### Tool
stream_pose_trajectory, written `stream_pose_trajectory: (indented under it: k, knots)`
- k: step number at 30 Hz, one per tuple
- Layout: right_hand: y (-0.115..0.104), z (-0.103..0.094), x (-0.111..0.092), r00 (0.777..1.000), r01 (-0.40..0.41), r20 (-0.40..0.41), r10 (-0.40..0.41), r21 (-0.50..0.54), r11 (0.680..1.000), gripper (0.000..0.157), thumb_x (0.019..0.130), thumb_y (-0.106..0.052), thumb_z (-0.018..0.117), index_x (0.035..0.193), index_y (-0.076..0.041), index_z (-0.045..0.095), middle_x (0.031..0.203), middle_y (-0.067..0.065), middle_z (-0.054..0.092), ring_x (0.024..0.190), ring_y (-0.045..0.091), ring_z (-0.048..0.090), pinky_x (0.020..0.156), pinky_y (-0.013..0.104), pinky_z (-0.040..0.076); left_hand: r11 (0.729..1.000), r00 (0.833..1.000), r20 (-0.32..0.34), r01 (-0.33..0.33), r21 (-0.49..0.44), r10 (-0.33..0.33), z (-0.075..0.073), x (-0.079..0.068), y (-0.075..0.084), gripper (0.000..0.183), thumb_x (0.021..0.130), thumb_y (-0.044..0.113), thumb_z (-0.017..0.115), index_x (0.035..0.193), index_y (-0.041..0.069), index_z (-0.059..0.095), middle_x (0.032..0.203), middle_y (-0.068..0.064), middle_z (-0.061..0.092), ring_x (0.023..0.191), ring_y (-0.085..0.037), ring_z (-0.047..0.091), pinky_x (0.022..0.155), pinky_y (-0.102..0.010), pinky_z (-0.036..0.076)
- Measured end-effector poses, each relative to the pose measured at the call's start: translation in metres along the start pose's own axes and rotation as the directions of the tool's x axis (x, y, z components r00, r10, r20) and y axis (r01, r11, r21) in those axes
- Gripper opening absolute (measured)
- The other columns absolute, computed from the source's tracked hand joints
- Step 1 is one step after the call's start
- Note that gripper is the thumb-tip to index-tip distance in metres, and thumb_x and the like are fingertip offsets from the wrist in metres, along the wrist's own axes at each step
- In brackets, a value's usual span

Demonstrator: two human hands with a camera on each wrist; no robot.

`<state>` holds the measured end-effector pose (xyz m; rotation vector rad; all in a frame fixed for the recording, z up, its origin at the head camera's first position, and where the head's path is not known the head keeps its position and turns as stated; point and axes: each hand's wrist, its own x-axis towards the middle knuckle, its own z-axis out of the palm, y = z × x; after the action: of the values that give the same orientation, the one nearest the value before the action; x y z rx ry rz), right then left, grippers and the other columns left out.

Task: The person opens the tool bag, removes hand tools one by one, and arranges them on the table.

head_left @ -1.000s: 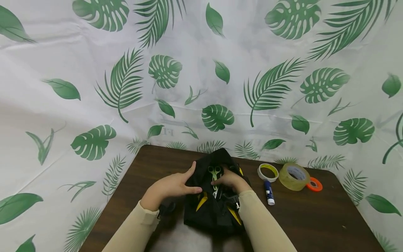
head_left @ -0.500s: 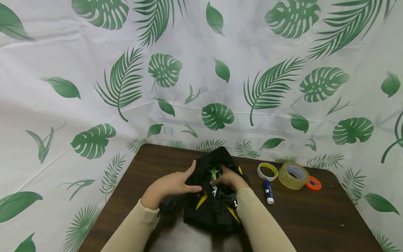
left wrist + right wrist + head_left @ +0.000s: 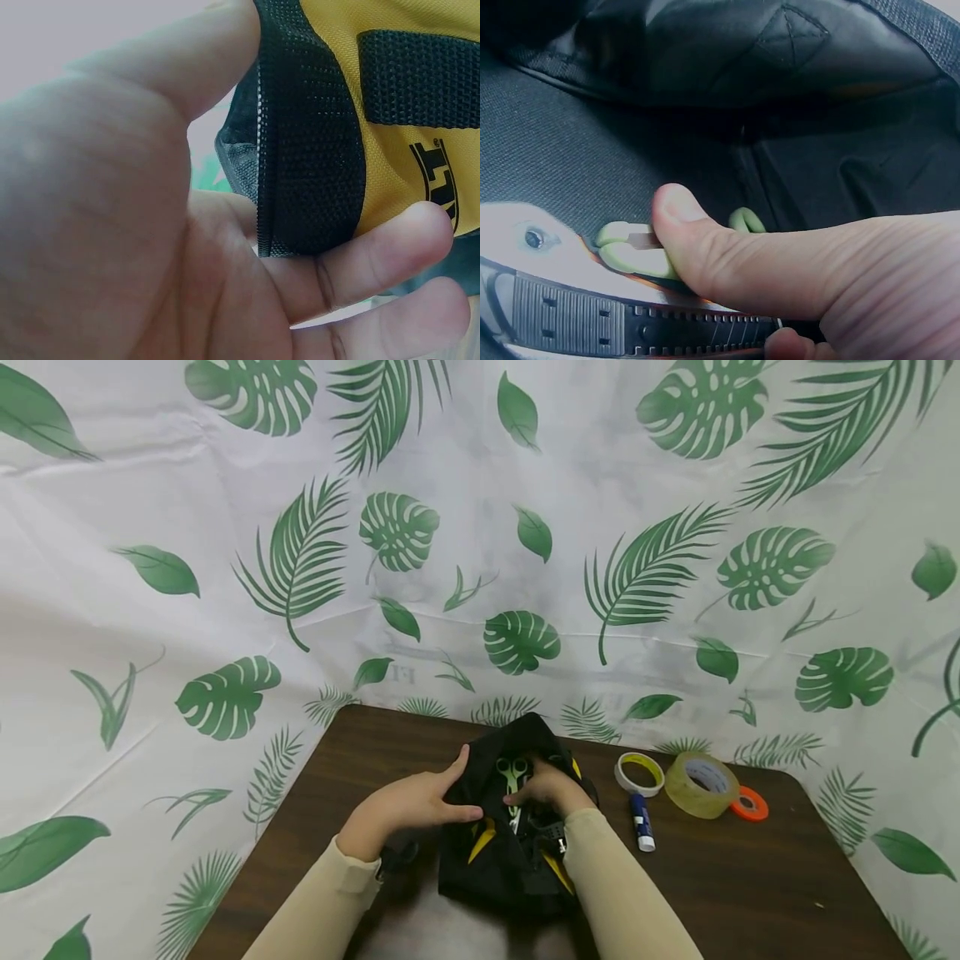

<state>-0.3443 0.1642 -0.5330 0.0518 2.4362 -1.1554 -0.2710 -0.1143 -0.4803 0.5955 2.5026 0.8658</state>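
A black and yellow tool bag (image 3: pixel 480 881) stands on the table, unzipped. My left hand (image 3: pixel 412 802) holds its left rim: the thumb lies at the zip edge (image 3: pixel 264 150) and fingers reach along the yellow outer panel (image 3: pixel 401 165). Inside the opening, my right hand (image 3: pixel 551 787) has its thumb across a pair of green-handled scissors (image 3: pixel 513 770). Close under that thumb in the right wrist view, green handle parts (image 3: pixel 634 259) show on both sides of it. A white-and-black snap-off utility knife (image 3: pixel 570 311) lies alongside. Most of the right fingers are hidden below.
On the brown table (image 3: pixel 750 877), right of the bag, are a white tape roll (image 3: pixel 621 778), a blue glue stick (image 3: pixel 641 821), a wide clear tape roll (image 3: pixel 693 797) and a small orange tape roll (image 3: pixel 759 806). A leaf-print sheet (image 3: pixel 450 568) hangs behind.
Both hands stay at the bag almost unmoved; the right hand shifts only slightly within the opening. The head view tilts a little.
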Motion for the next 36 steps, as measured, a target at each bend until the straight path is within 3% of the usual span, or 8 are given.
stream_pose_trajectory:
  k: [3,11,19,22,26,29,32,36]
  knots:
    - [-0.001,0.001,0.000,1.000,-0.002,-0.003,0.002,0.003,1.000,0.113,0.085,-0.014,0.096,0.173,-0.004,0.025,0.172,0.030,0.034,0.151,0.052,0.044,0.121,0.063,0.044,1.000,1.000,-0.005,-0.002,0.004,0.002,0.001,0.000,-0.001,0.116,0.098,0.077,0.064,0.177,0.030,-0.006,0.169,-0.018,0.049,0.146,-0.035,0.060,0.121,-0.056,0.048]
    - [-0.001,0.009,-0.002,0.999,-0.001,-0.033,0.002,0.034,0.999,0.080,0.090,-0.007,0.089,0.153,0.004,0.041,0.160,0.032,0.042,0.129,0.044,0.057,0.105,0.051,0.054,1.000,1.000,0.006,0.002,0.004,-0.002,0.002,0.002,-0.003,0.116,0.098,0.077,0.063,0.176,0.031,-0.008,0.168,-0.018,0.049,0.145,-0.035,0.061,0.120,-0.055,0.049]
    - [-0.001,0.006,-0.002,0.998,-0.052,-0.023,0.052,0.038,0.998,0.104,0.089,-0.010,0.090,0.169,0.008,0.025,0.173,0.034,0.028,0.154,0.055,0.038,0.123,0.062,0.042,1.000,1.000,-0.001,0.006,0.005,-0.006,0.001,0.001,-0.002,0.116,0.098,0.077,0.064,0.177,0.030,-0.006,0.170,-0.018,0.047,0.147,-0.036,0.060,0.121,-0.056,0.048]
    - [-0.001,0.007,-0.003,0.999,-0.043,-0.025,0.044,0.048,0.998,0.102,0.089,-0.009,0.089,0.168,0.007,0.027,0.173,0.033,0.028,0.154,0.055,0.039,0.121,0.062,0.044,1.000,1.000,0.004,0.009,-0.001,-0.009,0.001,-0.001,0.001,0.116,0.098,0.076,0.065,0.177,0.031,-0.006,0.170,-0.018,0.046,0.147,-0.036,0.059,0.121,-0.057,0.048]
    - [-0.004,0.010,-0.006,0.997,0.057,-0.046,-0.055,0.059,0.997,0.078,0.085,-0.001,0.090,0.146,0.003,0.043,0.140,0.029,0.053,0.122,0.046,0.057,0.094,0.050,0.053,1.000,1.000,0.007,0.007,-0.012,-0.007,0.001,-0.003,0.003,0.116,0.097,0.075,0.066,0.177,0.031,-0.006,0.170,-0.017,0.047,0.146,-0.037,0.060,0.121,-0.057,0.048]
    - [-0.007,0.011,-0.009,0.992,0.114,-0.064,-0.111,0.044,0.993,0.062,0.085,0.001,0.090,0.126,-0.003,0.044,0.107,0.016,0.052,0.089,0.033,0.056,0.073,0.040,0.047,1.000,1.000,0.004,0.007,-0.012,-0.007,0.000,-0.003,0.003,0.116,0.097,0.075,0.067,0.177,0.031,-0.006,0.170,-0.017,0.047,0.145,-0.036,0.061,0.120,-0.057,0.049]
    - [-0.010,0.008,-0.013,0.987,0.149,-0.070,-0.144,0.072,0.986,0.056,0.089,-0.002,0.088,0.128,-0.005,0.048,0.100,0.011,0.054,0.077,0.027,0.059,0.064,0.035,0.051,1.000,1.000,0.008,0.009,-0.010,-0.009,-0.001,-0.003,0.003,0.116,0.097,0.075,0.067,0.177,0.032,-0.006,0.169,-0.017,0.048,0.145,-0.035,0.062,0.120,-0.056,0.049]
    - [-0.016,0.000,-0.021,0.978,0.207,-0.050,-0.201,0.171,0.963,0.044,0.095,-0.009,0.086,0.127,-0.003,0.056,0.090,0.006,0.055,0.071,0.022,0.059,0.065,0.034,0.053,1.000,1.000,0.011,0.015,-0.006,-0.015,-0.002,-0.002,0.002,0.116,0.096,0.076,0.066,0.176,0.035,-0.008,0.169,-0.016,0.049,0.144,-0.034,0.062,0.120,-0.056,0.049]
